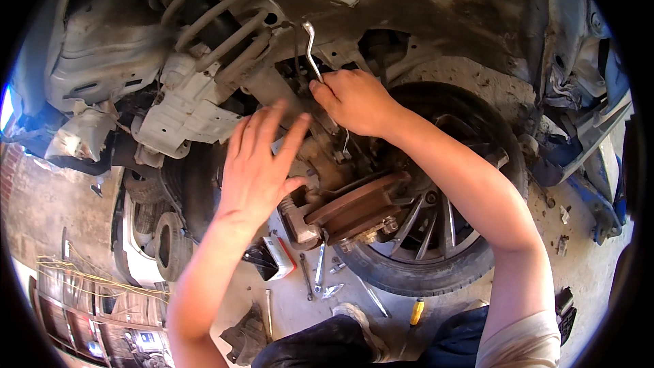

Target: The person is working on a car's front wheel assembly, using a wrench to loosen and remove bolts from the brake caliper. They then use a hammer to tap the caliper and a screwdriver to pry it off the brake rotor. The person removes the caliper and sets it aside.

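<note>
One wrench [311, 49], probably stiff and slick, seems best held mid-shaft, where your right hand [355, 101] grips it, left hand [260, 157] spread at its eight o'clock.

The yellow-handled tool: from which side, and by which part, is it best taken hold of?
Probably by its yellow handle, from above, gripping across the width: the handle is long and narrow, its top is uncovered, and the tyre sits just beyond its far end.
</note>
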Tool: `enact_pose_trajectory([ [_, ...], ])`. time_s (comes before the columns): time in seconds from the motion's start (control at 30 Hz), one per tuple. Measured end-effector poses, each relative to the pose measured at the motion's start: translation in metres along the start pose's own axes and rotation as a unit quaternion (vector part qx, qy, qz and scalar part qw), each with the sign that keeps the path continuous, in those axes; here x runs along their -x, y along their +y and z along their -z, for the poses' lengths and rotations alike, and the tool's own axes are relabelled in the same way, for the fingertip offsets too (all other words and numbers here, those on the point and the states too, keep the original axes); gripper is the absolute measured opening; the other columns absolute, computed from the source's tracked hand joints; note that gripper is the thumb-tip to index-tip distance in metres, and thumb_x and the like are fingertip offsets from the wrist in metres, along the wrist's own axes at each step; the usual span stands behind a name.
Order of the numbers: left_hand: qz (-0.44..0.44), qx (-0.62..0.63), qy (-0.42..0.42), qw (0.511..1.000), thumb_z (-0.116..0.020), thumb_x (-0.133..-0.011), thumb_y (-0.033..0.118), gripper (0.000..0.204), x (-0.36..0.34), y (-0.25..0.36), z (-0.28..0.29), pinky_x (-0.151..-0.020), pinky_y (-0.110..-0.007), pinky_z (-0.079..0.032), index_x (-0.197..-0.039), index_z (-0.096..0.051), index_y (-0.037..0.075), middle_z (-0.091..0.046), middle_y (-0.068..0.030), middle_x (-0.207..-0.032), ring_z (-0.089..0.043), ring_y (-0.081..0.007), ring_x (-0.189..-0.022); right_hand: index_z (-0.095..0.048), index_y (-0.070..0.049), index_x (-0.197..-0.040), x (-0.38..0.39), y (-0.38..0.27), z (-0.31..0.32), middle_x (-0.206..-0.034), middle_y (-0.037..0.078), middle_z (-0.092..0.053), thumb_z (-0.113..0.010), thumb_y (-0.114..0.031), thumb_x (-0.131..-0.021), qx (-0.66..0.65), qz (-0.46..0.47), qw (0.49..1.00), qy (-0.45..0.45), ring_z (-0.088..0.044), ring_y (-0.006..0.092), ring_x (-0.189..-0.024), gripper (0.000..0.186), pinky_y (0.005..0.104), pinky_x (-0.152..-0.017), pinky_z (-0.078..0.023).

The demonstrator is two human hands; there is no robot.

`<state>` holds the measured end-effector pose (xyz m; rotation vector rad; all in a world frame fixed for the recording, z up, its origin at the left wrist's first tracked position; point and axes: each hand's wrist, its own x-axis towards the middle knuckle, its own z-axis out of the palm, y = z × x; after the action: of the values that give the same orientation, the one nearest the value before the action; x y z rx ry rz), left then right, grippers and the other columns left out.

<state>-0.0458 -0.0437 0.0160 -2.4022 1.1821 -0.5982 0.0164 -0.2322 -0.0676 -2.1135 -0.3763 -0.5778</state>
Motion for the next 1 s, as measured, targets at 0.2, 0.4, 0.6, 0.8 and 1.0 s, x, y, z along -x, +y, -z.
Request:
enact_pose_trajectory([
  [0.2,-0.215,-0.014,-0.067,0.974,-0.082,-0.055,0.033,0.089,-0.025,-0.019,-0.013,-0.105,-0.039,-0.036,-0.133,-0.048,0.008,-0.053,-0.0093,-0.129,-0.048,-0.0238,-0.123,-0.066,0.001,-0.087,-0.009,-0.006,0.0,-0.093,0.021,-0.066,-0.039,-0.031,-0.097,-0.006,-0.037,0.999,-0.037,-0.062,0.0411,-0.09,0.043,0.0494,-0.085,-0.047],
  [0.4,-0.304,-0.017,-0.058,0.951,-0.079,-0.055,0.04,0.086,-0.038,-0.035,-0.021,-0.11,-0.04,-0.034,-0.129,-0.051,0.005,-0.056,-0.0094,-0.126,-0.05,-0.0228,-0.123,-0.064,0.001,-0.086,-0.005,-0.001,-0.003,-0.09,0.022,-0.066,-0.04,-0.028,-0.097,0.015,-0.008,1.0,-0.018,-0.063,0.0397,-0.087,0.039,0.0491,-0.08,-0.049],
  [0.6,-0.348,-0.036,-0.025,0.936,-0.072,-0.058,0.045,0.078,-0.042,-0.043,-0.028,-0.107,-0.041,-0.038,-0.121,-0.056,0.001,-0.058,-0.0117,-0.123,-0.054,-0.0262,-0.119,-0.06,0.0,-0.083,0.017,-0.012,0.005,-0.07,0.021,-0.063,-0.045,-0.024,-0.096,-0.012,0.0,0.998,0.057,-0.063,0.0409,-0.069,0.031,0.0488,-0.066,-0.05],
  [0.8,-0.359,-0.06,-0.027,0.931,-0.069,-0.061,0.047,0.076,-0.039,-0.045,-0.025,-0.107,-0.042,-0.039,-0.12,-0.057,-0.001,-0.059,-0.013,-0.122,-0.053,-0.0275,-0.12,-0.056,0.001,-0.084,0.048,-0.021,0.008,-0.066,0.019,-0.062,-0.053,-0.018,-0.093,-0.043,0.076,0.992,0.095,-0.061,0.0386,-0.061,0.021,0.0448,-0.055,-0.05],
  [1.0,-0.329,-0.047,-0.029,0.943,-0.071,-0.058,0.043,0.087,-0.035,-0.041,-0.027,-0.11,-0.041,-0.036,-0.13,-0.05,-0.001,-0.054,-0.0118,-0.132,-0.049,-0.0264,-0.126,-0.053,-0.006,-0.085,0.107,0.008,0.024,-0.067,0.005,-0.053,-0.071,-0.013,-0.073,0.04,0.379,0.924,0.03,-0.057,0.0224,-0.056,0.023,0.0345,-0.05,-0.049],
])
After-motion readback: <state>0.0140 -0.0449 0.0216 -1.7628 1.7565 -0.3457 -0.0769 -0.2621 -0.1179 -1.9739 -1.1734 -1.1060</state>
